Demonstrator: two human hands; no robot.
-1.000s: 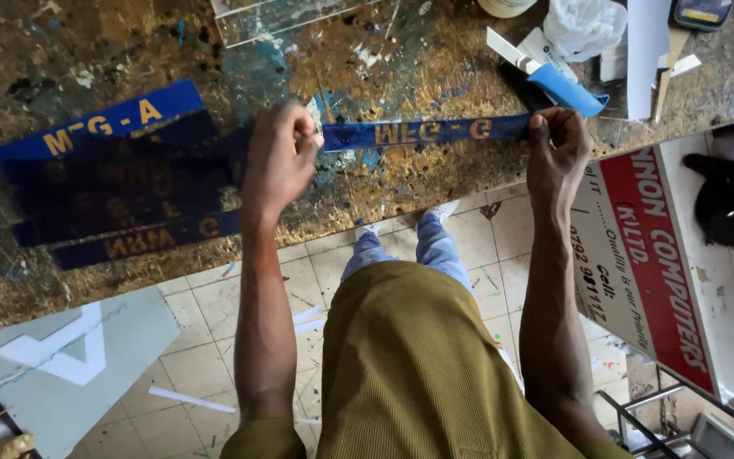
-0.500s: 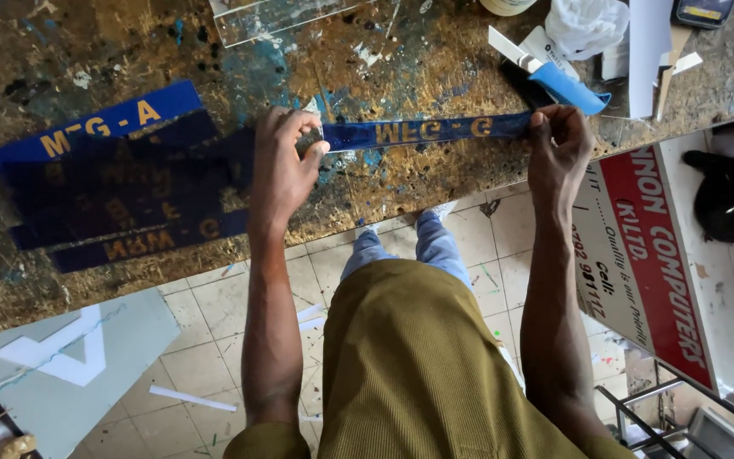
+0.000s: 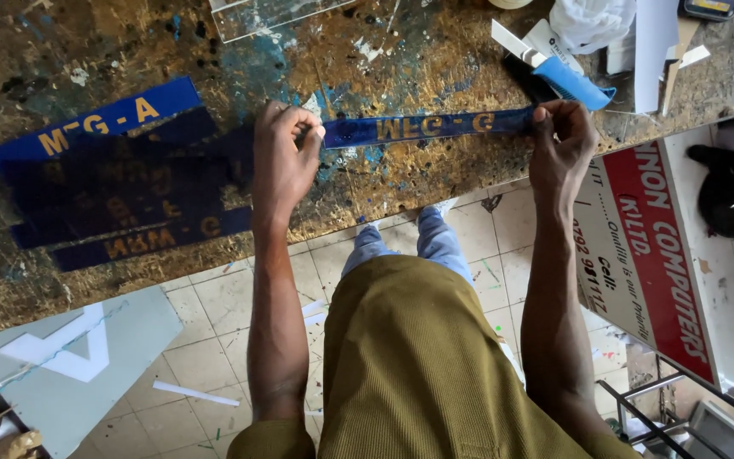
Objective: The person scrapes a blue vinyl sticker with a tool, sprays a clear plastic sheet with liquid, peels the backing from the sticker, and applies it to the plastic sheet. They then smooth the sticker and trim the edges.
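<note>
The left hand [image 3: 286, 161] pinches the left end of a long blue strip [image 3: 426, 127] with gold letters on it. The right hand [image 3: 561, 144] pinches the right end. Each grip is closed tight on the strip, so the strip is stretched flat between the two hands, just over the paint-stained counter [image 3: 401, 183].

To the left of the left hand, a pile of blue strips [image 3: 112, 178] lies on the counter. Just past the right hand, on the far side, lies a blue-handled knife [image 3: 567, 76]. A red and white sign [image 3: 664, 255] leans by the counter on the right. Down on the tiled floor [image 3: 214, 340], near the left, lies a pale green board [image 3: 70, 365].
</note>
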